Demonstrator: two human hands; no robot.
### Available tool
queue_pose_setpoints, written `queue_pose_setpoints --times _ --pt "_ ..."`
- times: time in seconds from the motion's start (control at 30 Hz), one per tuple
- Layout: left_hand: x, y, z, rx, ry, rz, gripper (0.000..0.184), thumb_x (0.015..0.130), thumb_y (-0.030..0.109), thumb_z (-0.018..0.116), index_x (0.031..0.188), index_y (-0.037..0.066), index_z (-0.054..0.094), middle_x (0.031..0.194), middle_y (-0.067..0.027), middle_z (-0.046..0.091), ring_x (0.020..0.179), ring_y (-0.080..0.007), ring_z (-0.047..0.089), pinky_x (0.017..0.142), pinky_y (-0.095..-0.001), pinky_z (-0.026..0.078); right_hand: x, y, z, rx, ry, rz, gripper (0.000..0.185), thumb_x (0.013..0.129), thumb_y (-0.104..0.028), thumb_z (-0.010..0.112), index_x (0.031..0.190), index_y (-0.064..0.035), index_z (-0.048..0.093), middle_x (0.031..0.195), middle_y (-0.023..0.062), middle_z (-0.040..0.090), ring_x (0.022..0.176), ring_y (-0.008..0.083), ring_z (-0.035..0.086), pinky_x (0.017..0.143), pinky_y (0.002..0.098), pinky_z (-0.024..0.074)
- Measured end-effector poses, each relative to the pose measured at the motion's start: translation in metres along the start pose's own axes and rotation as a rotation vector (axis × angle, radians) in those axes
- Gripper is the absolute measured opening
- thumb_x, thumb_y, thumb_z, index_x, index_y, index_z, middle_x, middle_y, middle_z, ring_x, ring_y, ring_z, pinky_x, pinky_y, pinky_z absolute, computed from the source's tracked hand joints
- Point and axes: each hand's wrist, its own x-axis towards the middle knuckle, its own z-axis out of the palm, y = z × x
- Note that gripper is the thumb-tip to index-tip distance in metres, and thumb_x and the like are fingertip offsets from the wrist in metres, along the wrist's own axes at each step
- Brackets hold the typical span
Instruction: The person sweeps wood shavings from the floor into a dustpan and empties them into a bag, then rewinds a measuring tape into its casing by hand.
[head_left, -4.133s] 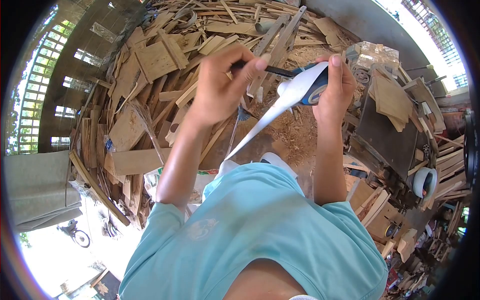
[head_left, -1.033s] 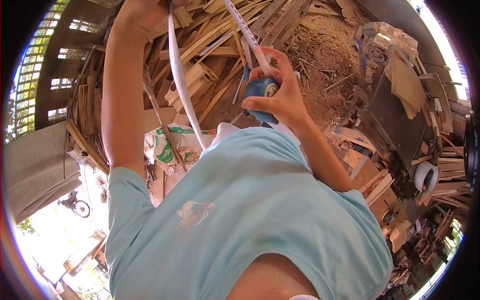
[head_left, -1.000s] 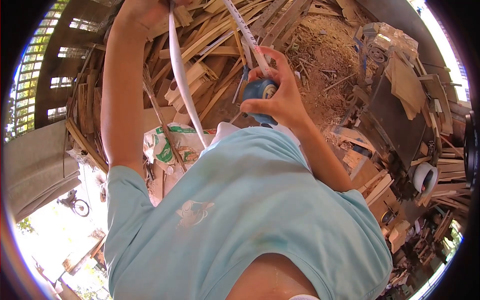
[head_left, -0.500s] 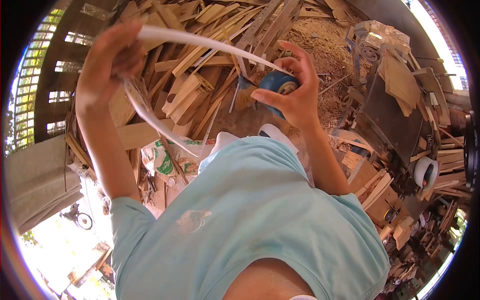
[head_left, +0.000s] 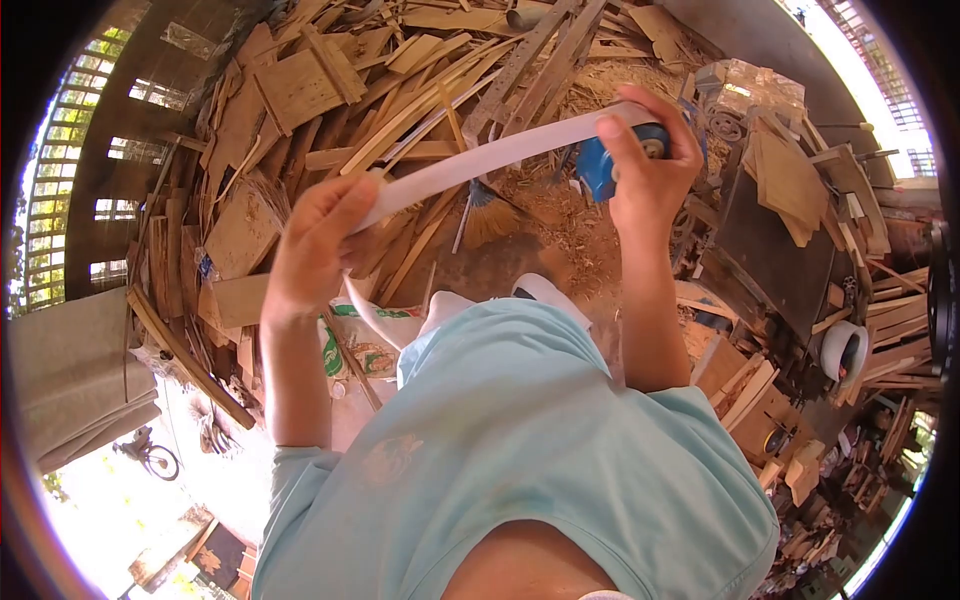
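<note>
Lattice wall: far left edge [head_left: 92, 185], bright gaps showing foliage outside.
Wood scraps: heaped boards and strips [head_left: 312, 85] behind the left hand and beyond the tape.
Left hand: fingers and thumb [head_left: 318, 240] clamped on the white blade, forearm rising from the blue shirt [head_left: 520, 420].
Blade tail: pale loose length [head_left: 372, 315] hanging below the left hand, curving down toward the shirt.
Sack: white with green print [head_left: 331, 352], below the left hand, partly hidden.
White blade: long pale band [head_left: 490, 160], slanting upward from left hand to right, gently bowed; no figures legible on this face.
Broom: straw head fanned out [head_left: 490, 215], beneath the span.
Tape case: rounded, bright blue [head_left: 597, 168], round emblem on its side, held aloft over the shavings, partly covered by fingers.
Right hand: curled around case [head_left: 655, 165], thumb against the blade.
Dark panel: sloping [head_left: 775, 265], right of the right hand.
Bowl: whitish [head_left: 832, 350], farther right.
</note>
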Motion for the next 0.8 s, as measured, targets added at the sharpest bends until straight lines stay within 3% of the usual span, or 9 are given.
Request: queue_pose_setpoints --times 0.03,0.13,0.17,0.47,0.63,0.8 --pt "0.003 -0.005 0.003 -0.007 -0.025 0.003 0.028 0.099 0.029 0.05 0.079 0.009 0.054 0.055 0.0083 0.034 0.046 0.0 0.027 0.042 -0.0188 0.019 0.003 0.0 0.0 0.077 0.014 0.048 0.036 0.068 -0.013 0.085 0.097 -0.0004 0.069 0.08 0.005 0.066 0.069 0.0081 0.06 0.061 0.0217 0.0485" --pt "0.01 -0.015 0.019 -0.062 -0.06 -0.006 0.031 0.1 0.031 0.048 0.078 0.01 0.052 0.055 0.0075 0.035 0.046 -0.0006 0.028 0.042 -0.019 0.02 0.015 0.009 -0.007 0.209 -0.019 0.053 0.025 0.078 -0.008 0.075 0.1 0.0002 0.065 0.087 0.0077 0.062 0.076 0.0168 0.063 0.071 0.0409 0.0596" --pt "0.012 -0.018 0.024 -0.062 -0.077 -0.003 0.031 0.1 0.032 0.048 0.078 0.01 0.052 0.056 0.0074 0.035 0.046 -0.0007 0.028 0.042 -0.019 0.02 0.016 0.007 -0.005 0.217 0.001 0.075 0.019 0.083 -0.013 0.073 0.095 -0.0024 0.064 0.087 0.0071 0.062 0.075 0.0175 0.064 0.072 0.048 0.0599" --pt "0.04 -0.051 0.077 -0.063 -0.11 0.07 0.044 0.103 0.038 0.037 0.07 0.011 0.045 0.055 0.0053 0.035 0.048 -0.0043 0.03 0.045 -0.021 0.021 0.029 -0.025 0.025 0.611 0.232 0.306 0.022 0.089 -0.028 0.067 0.091 -0.0074 0.059 0.081 0.005 0.063 0.076 0.0178 0.063 0.08 0.0451 0.0573" --pt "0.055 -0.055 0.107 0.063 0.015 0.328 0.043 0.104 0.035 0.033 0.07 0.01 0.042 0.056 0.0061 0.031 0.05 -0.0036 0.026 0.046 -0.0222 0.023 0.043 -0.027 0.034 0.768 0.24 0.324 0.029 0.089 -0.034 0.066 0.093 -0.006 0.057 0.084 0.0061 0.063 0.079 0.0191 0.063 0.08 0.043 0.0564" --pt "0.064 -0.042 0.119 0.206 0.13 0.485 0.043 0.104 0.034 0.035 0.08 0.0 0.047 0.062 -0.0013 0.037 0.059 -0.0103 0.034 0.052 -0.0293 0.032 0.06 -0.029 0.04 0.752 0.231 0.258 0.039 0.09 -0.042 0.062 0.098 -0.0052 0.056 0.086 0.0073 0.063 0.079 0.0224 0.063 0.077 0.0408 0.0556"
